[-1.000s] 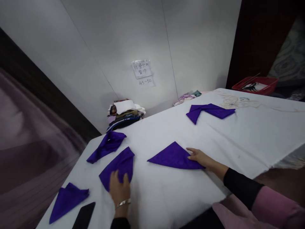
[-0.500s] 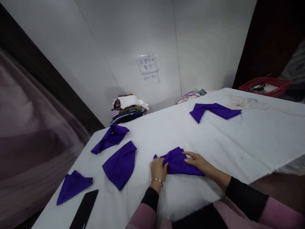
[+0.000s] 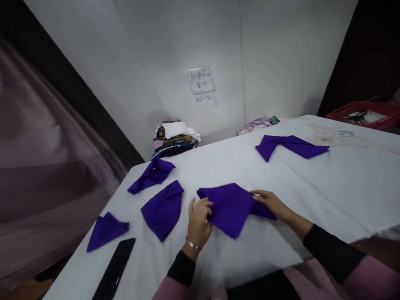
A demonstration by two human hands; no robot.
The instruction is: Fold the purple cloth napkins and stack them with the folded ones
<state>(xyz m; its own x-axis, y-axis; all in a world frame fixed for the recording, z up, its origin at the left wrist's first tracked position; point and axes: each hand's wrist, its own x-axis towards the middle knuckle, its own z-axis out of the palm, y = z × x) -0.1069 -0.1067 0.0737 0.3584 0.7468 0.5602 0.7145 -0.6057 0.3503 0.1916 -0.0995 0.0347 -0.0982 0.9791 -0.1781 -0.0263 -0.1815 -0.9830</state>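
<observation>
Mostly matt cloth, few shiny bits

Napkins (image 3: 229, 204): cloth, smooth, approx. matt. Counter cover (image 3: 312, 187): cloth, matt, sl. wrinkled. Phone (image 3: 116, 266): glossy, w/ bright reflection. Bracelet (image 3: 193, 244): shiny metal. Basket (image 3: 386, 121): prob. plastic. Sign (image 3: 201, 81): paper, clear plastic sleeve. Wall (image 3: 187, 37): smooth, low sheen.

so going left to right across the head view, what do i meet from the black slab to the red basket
Black slab, untouched purple cloth, left hand, handled purple cloth, right hand, red basket. I left out things whose place overlaps these.
</observation>
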